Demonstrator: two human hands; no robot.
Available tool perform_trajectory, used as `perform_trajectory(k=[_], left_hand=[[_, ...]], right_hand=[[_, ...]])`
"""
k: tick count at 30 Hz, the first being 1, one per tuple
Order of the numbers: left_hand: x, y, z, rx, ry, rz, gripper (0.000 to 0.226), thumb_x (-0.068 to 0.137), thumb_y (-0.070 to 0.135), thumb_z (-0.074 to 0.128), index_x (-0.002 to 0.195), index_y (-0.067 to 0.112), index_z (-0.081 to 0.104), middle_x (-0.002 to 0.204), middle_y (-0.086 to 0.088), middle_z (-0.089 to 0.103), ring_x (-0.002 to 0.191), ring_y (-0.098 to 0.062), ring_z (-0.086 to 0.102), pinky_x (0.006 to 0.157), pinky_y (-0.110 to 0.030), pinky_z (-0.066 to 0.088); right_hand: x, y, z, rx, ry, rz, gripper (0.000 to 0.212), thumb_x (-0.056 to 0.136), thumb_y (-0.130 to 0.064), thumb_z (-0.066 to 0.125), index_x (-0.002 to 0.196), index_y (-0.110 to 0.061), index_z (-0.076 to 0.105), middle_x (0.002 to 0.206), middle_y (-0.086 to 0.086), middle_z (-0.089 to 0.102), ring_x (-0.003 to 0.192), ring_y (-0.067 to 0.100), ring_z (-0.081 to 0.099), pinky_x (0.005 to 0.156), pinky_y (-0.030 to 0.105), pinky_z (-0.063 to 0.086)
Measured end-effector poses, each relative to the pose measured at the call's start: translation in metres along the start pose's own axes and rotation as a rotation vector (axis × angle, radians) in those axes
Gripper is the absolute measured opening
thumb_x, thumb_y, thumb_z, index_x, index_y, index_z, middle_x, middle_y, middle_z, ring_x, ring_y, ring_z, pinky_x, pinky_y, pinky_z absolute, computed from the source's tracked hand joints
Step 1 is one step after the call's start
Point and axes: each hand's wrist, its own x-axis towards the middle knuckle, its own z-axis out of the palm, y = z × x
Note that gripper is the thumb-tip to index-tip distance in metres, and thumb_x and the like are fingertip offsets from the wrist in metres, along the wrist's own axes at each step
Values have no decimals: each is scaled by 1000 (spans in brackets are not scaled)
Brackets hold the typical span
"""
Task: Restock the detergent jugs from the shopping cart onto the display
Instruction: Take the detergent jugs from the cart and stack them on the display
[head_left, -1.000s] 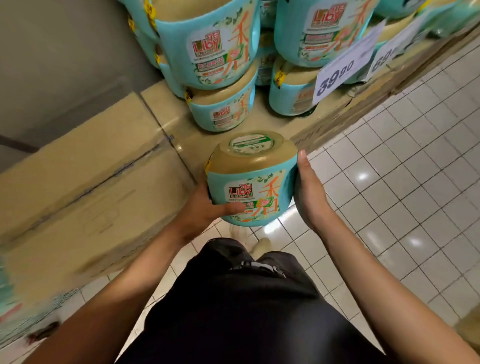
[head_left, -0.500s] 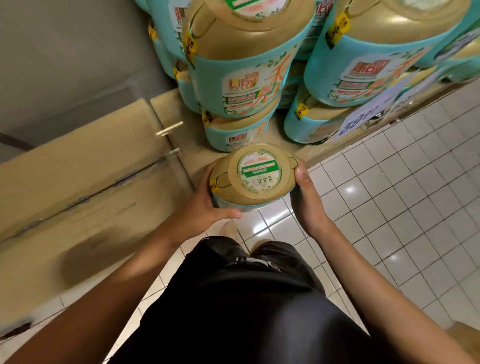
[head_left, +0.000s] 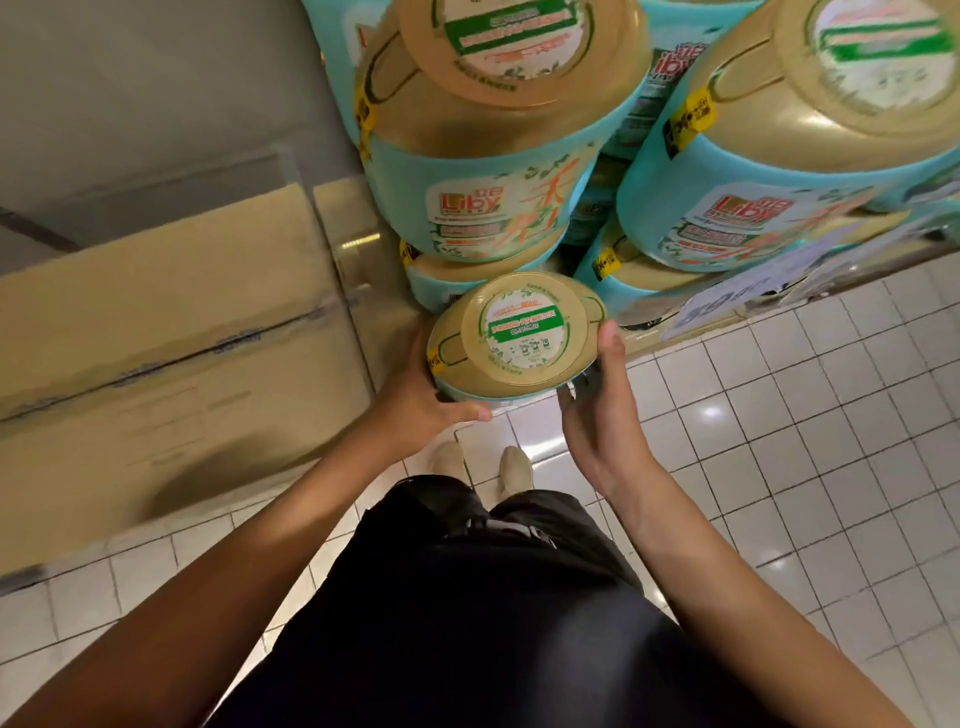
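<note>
Since a second ago the detergent jug (head_left: 514, 338) has travelled forward and tipped upright, so you now look down on its tan lid instead of its label, and the stack looms closer. At far left, a taped cardboard box (head_left: 171, 332) sits beside the display base (head_left: 358, 249), untouched. Your left hand (head_left: 421, 400) grips the jug's near left side, thumb hooked across the front low down and the fingers hidden behind it, likely taking most of the weight. The jug hangs at the front edge of the base, just beside the lowest stacked jug (head_left: 441, 280); whether its bottom has landed cannot be told from above. Your right hand (head_left: 602, 410) cups the opposite side, thumb lying up along the lid's rim and fingers curled under the body, a steadying hold that keeps the load level as it goes in. Further right, two large jugs (head_left: 483, 171) (head_left: 789, 171) sit on the lower row, lids up, labels outward, setting the pattern this one appears meant to follow. A blurred price tag (head_left: 727, 306) hangs off the display's edge above the white tile floor (head_left: 779, 441). The placement looks nearly done; releasing too early could let the jug slip off the edge.
</note>
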Motion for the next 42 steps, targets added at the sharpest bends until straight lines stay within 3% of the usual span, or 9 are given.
perform_trajectory(k=[2,14,18,20,24,27,30,36,42], left_hand=[[1,3,4,6,9,-26,114,60,16,103,154,25,38,135,28,57,120,21,53,93,1,40],[0,12,28,-30,91,-99,111,66,16,100,156,21,37,135,25,63,123,11,59,91,-6,49],[-16,5,41,-96,173,-152,101,73,18,96,155,27,36,141,10,63,130,-7,62,103,-28,55],[-29,5,47,-105,205,-166,92,81,22,89,156,27,35,148,7,58,138,-8,55,112,-34,49],[-68,0,57,-98,337,-196,66,96,28,76,154,20,43,151,5,55,140,0,48,117,-23,40],[-110,-12,57,-108,449,-226,42,101,29,69,141,30,56,140,18,61,131,2,55,110,-23,45],[-165,-32,54,-166,512,-292,28,104,30,65,127,43,60,124,39,62,122,13,56,98,-6,45],[-303,-102,41,-276,758,-458,22,105,28,63,120,45,64,123,23,69,115,1,63,98,-21,49],[-434,-148,10,-402,1034,-510,36,93,64,57,120,43,68,121,14,72,114,-13,69,98,-37,53]], right_hand=[[2,-5,-5,20,-17,44,33,96,-65,57,118,-48,76,145,-9,65,146,10,47,130,43,27],[21,-13,-33,60,-96,111,34,96,-61,55,119,-43,73,130,-16,72,130,1,60,117,29,40],[21,-1,-46,113,-97,151,53,100,-61,52,136,-24,64,124,-13,72,128,5,60,116,28,41],[19,8,-54,92,-11,188,47,107,-52,49,135,-16,63,114,-6,68,118,10,59,112,32,46],[9,30,-63,-161,100,309,18,105,-19,52,119,-11,60,108,7,58,105,20,56,93,36,49],[-3,52,-57,-350,-26,437,19,103,-12,52,117,-9,64,104,8,58,101,21,55,93,37,47],[-16,72,-39,-507,-180,490,18,99,-9,57,111,-8,70,98,6,61,99,21,56,94,38,46],[-52,113,40,-664,-495,480,20,99,-7,55,98,-13,74,89,0,70,88,14,65,91,35,52],[-113,174,149,-786,-755,466,22,104,-10,52,107,-12,73,98,4,79,95,16,71,83,28,57]])
